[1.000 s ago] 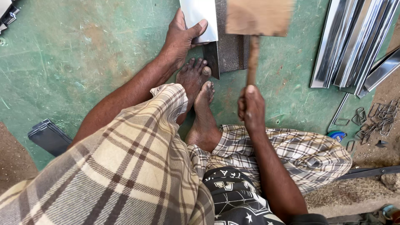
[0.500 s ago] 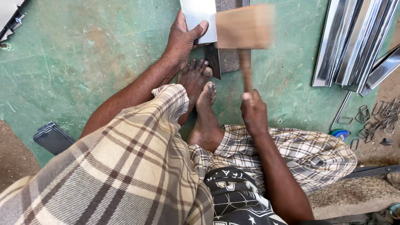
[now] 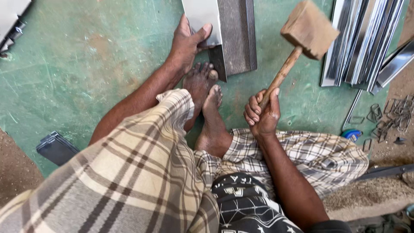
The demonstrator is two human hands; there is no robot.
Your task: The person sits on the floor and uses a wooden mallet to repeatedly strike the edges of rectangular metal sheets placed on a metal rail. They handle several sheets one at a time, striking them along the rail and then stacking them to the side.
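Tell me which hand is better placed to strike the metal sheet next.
Right, probably. The right hand grips the wooden mallet by its handle, head raised beside the sheet. The left hand lies flat on the metal sheet, pinning it.

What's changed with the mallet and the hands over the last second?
The wooden mallet has swung off the metal sheet up and to the right, handle now tilted; a second ago its head sat over the sheet. The right hand still grips the handle. The left hand still presses the sheet, feet unmoved.
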